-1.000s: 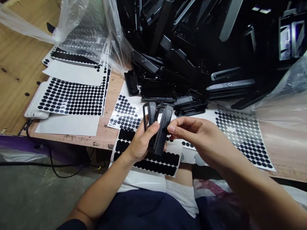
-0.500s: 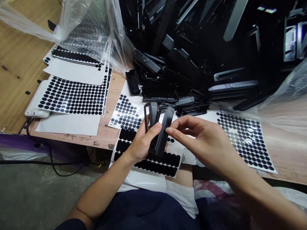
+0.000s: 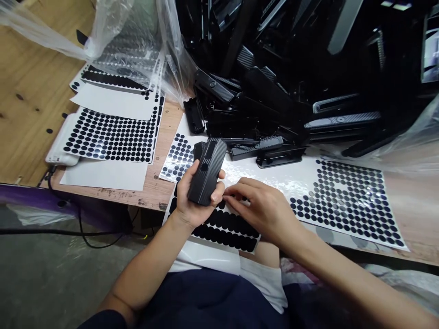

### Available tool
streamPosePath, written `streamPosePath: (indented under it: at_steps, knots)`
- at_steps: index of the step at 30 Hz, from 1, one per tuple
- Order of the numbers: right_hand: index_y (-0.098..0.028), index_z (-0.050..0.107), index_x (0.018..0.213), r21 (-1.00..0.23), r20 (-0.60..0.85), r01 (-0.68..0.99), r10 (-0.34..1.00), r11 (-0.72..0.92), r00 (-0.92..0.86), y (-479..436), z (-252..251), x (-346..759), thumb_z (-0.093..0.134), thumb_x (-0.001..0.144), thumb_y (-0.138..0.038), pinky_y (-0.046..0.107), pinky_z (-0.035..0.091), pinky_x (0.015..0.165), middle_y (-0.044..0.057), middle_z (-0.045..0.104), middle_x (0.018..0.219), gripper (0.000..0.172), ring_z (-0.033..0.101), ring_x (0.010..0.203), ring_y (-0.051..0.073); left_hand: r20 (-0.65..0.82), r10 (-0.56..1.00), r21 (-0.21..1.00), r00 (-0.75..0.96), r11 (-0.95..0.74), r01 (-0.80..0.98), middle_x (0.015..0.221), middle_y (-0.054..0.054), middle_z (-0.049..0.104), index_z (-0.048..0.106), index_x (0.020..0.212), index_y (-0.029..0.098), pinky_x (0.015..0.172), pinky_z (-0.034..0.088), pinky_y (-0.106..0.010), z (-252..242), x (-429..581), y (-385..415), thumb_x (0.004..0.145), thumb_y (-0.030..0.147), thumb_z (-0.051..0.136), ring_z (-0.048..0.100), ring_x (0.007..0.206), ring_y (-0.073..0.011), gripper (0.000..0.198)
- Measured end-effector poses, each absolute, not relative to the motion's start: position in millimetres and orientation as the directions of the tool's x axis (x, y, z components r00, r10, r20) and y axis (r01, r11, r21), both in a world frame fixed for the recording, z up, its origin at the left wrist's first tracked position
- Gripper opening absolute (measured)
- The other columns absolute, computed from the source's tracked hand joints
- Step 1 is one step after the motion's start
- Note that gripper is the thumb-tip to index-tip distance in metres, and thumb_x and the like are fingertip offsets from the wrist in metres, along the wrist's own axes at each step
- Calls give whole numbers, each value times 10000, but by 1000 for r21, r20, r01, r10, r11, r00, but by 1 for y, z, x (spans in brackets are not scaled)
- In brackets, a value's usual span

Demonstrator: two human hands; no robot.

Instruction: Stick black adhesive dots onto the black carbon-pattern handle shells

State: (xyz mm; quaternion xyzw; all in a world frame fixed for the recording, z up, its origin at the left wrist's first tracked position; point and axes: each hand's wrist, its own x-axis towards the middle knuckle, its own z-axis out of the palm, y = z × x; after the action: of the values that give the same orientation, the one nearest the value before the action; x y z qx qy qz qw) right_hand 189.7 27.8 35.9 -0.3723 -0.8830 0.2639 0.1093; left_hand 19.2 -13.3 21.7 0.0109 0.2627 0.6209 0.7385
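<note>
A black carbon-patterned part (image 3: 208, 171) is tilted in my left hand (image 3: 194, 203), whose fingers are wrapped round its lower half. Another dark piece shows just behind its upper left side. My right hand (image 3: 262, 205) is close by on the right, thumb and index finger pinched together over a sheet of black stickers (image 3: 229, 222); whatever is between the fingertips is too small to make out. That sheet lies under both hands at the front edge, with rows of overlapping round stickers.
Black plastic parts (image 3: 260, 105) are heaped at the back, with clear plastic film (image 3: 171, 50) on the left. Sheets of black dots (image 3: 113, 135) lie left and right (image 3: 353, 196). A white device (image 3: 61, 146) with a cable sits at the left edge.
The held part has turned over, showing its broad patterned face, and moved slightly left. My right hand has moved from the part down and left to the sticker sheet.
</note>
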Motion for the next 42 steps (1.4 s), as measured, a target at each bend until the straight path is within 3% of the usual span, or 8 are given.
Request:
streamPosePath:
  at_steps: [3,10,15,19,22,27,34,42]
  knots:
    - [-223,714,839,-643,10,549,722,535,-692,33,43,192,616,955,-258,315,466,617,46,705,774,155,634,671,190,-325,941,428,98,239,-872,779,-45,645,626,830,138,410,362,-215,17,23,-15,1000,481,498,489,414,-69,404]
    - [-212,739,847,-634,-63,603,745,484,-664,29,36,188,628,918,-280,327,444,604,54,709,757,148,630,662,207,-200,975,511,94,186,-839,764,-48,645,647,835,132,425,353,-227,10,25,-19,897,501,624,514,429,-82,375]
    - [-222,774,808,-870,-210,486,831,81,-515,43,63,197,766,848,-523,290,455,533,50,739,770,305,582,603,164,-161,978,495,130,194,-847,768,-45,642,662,838,111,426,377,-225,9,25,-19,826,504,697,553,435,-92,395]
    - [-235,778,761,-947,-236,293,906,-133,-352,62,91,203,903,664,-607,323,562,653,62,749,934,404,640,753,196,-151,972,548,178,232,-804,799,-60,682,644,933,121,431,421,-237,7,28,-20,832,455,710,586,437,-117,355]
    - [-235,762,692,-959,-230,243,900,-145,-371,66,95,200,933,638,-573,360,593,781,64,754,1068,383,675,904,234,-145,966,578,212,257,-775,797,-56,700,597,1047,146,443,452,-246,6,30,-21,848,414,709,595,438,-130,352]
    - [-234,763,718,-962,-239,231,855,-145,-460,64,87,194,899,721,-541,407,576,904,54,760,999,336,690,934,246,-144,964,585,222,264,-767,791,-47,705,542,1135,163,423,451,-248,5,31,-22,834,401,726,595,430,-140,425]
    - [-240,773,742,-969,-216,215,852,-125,-476,64,86,195,895,754,-490,389,537,961,38,756,1002,279,684,980,239,-142,970,579,195,241,-779,796,-42,679,574,1023,155,403,454,-239,11,33,-20,811,397,750,576,447,-122,366]
    - [-242,778,779,-953,-185,299,865,-43,-466,66,87,195,885,743,-558,419,548,966,58,762,1079,336,690,1031,276,-110,967,578,229,250,-777,808,-48,691,574,1063,155,433,466,-248,7,32,-20,858,390,712,583,439,-122,341]
